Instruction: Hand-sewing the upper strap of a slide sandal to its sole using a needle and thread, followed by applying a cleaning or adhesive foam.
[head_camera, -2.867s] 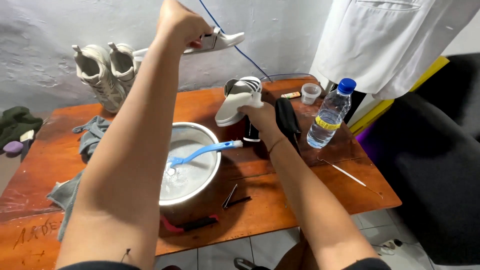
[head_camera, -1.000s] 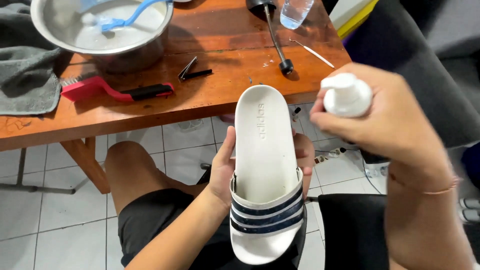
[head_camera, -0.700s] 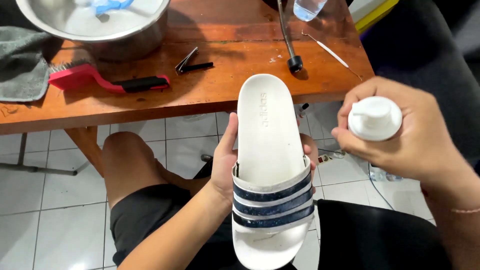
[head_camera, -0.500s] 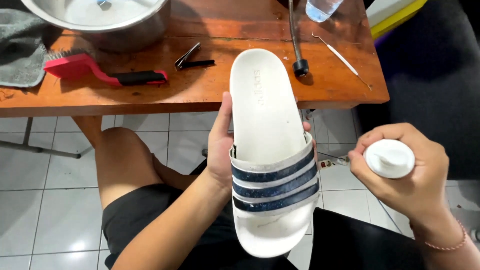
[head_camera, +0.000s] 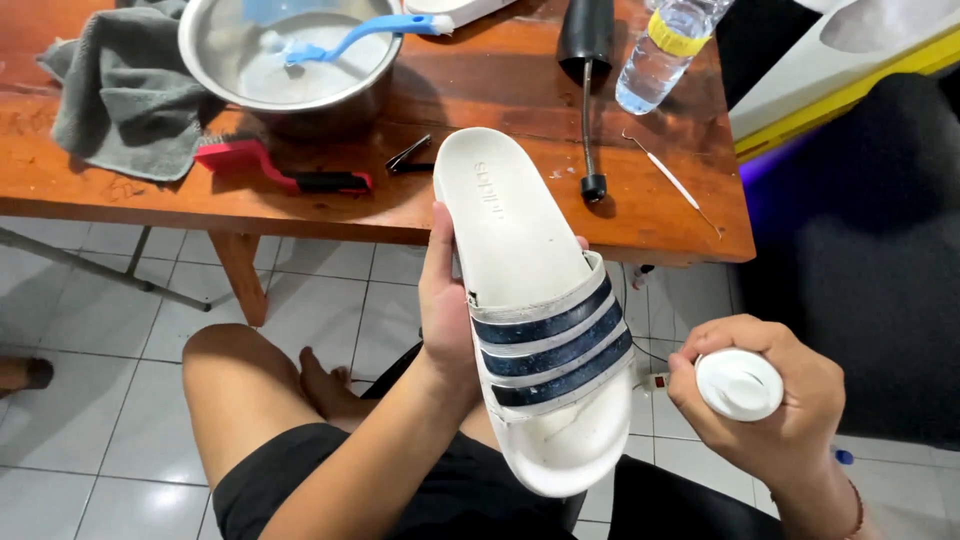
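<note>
My left hand (head_camera: 445, 310) grips a white slide sandal (head_camera: 520, 260) from underneath, footbed up, over my lap. Dark blue stripes cross its strap (head_camera: 555, 340), and the toe end points toward me. My right hand (head_camera: 770, 425) is closed around a small white round-topped container (head_camera: 738, 385), low at the right and a little apart from the sandal.
A wooden table (head_camera: 350, 200) carries a metal bowl (head_camera: 290, 60) of water with a blue brush (head_camera: 370, 30), a grey towel (head_camera: 120, 95), a red brush (head_camera: 270, 170), a black clip (head_camera: 410, 157), a black hose tool (head_camera: 587, 60), a water bottle (head_camera: 660, 50) and a thin pick (head_camera: 670, 180). Tiled floor lies below.
The sandal came from the table down to my lap in my left hand. My right hand with the white container dropped from beside the sandal's heel to the lower right.
</note>
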